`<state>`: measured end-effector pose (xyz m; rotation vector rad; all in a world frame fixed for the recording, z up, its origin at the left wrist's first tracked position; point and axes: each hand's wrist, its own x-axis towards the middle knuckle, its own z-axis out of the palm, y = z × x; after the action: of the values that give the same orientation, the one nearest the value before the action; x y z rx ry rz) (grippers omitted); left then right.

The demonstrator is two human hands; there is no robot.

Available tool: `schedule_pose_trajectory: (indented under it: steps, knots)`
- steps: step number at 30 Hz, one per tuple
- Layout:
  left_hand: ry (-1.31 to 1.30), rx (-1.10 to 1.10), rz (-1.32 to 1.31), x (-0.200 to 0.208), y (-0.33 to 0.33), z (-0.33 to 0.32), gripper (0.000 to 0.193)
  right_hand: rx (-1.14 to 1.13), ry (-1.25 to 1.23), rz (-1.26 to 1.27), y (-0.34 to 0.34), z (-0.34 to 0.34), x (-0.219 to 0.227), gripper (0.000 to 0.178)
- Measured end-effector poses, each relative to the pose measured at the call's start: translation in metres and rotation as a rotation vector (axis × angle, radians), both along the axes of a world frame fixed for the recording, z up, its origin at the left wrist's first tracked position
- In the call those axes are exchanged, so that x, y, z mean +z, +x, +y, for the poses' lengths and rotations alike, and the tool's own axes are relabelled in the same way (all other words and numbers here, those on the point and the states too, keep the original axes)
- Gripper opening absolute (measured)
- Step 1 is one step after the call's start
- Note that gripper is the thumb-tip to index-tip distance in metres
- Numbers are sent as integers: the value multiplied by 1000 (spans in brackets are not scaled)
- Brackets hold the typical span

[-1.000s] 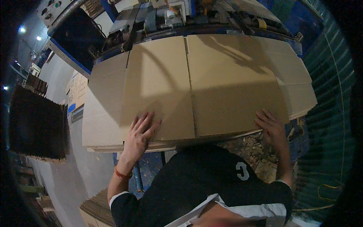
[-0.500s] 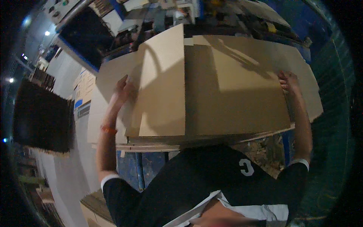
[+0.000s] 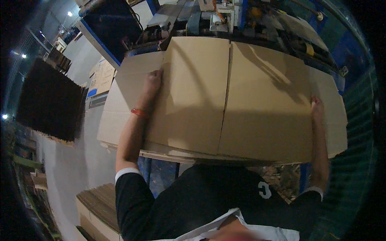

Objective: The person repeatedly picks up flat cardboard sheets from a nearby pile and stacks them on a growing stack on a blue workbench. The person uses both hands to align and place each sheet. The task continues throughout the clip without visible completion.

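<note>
A folded brown cardboard blank (image 3: 193,96) lies in front of me, its two panels meeting at a narrow seam near the middle. At its left edge my left hand (image 3: 152,82) is closed, fingers curled against the fold. My right hand (image 3: 317,106) is closed at the opposite edge, its fingertips partly hidden by the board. Wider, flat cardboard sheets (image 3: 120,108) are stacked underneath and stick out on both sides.
Beyond the stack stands a machine with rollers and belts (image 3: 193,25). A dark pile of sheets (image 3: 50,100) rises at the far left, and a cardboard stack (image 3: 98,205) stands at lower left. Beside the table runs grey floor (image 3: 86,150).
The left panel has come down flat, closing the wide gap to the right panel into a thin seam. My left hand has moved inward with the left edge; the view has shifted slightly.
</note>
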<state>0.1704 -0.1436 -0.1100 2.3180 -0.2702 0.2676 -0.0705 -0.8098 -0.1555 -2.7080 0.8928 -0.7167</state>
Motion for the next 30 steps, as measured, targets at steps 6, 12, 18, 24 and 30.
schedule_pose_trajectory:
  steps: [6,12,18,24,30]
  knots:
    - [-21,95,98,5,-3,-4,40,-143,-122,216,7,19,13,33]
    - [-10,140,181,22,-18,-4,42,31,-295,29,2,30,8,28]
    - [-152,116,280,5,-2,1,45,70,-613,276,-8,39,15,21]
    - [195,112,54,-15,24,12,43,0,-265,376,13,64,48,34]
    - [140,168,-17,27,-3,-4,57,73,-198,454,-2,107,96,42]
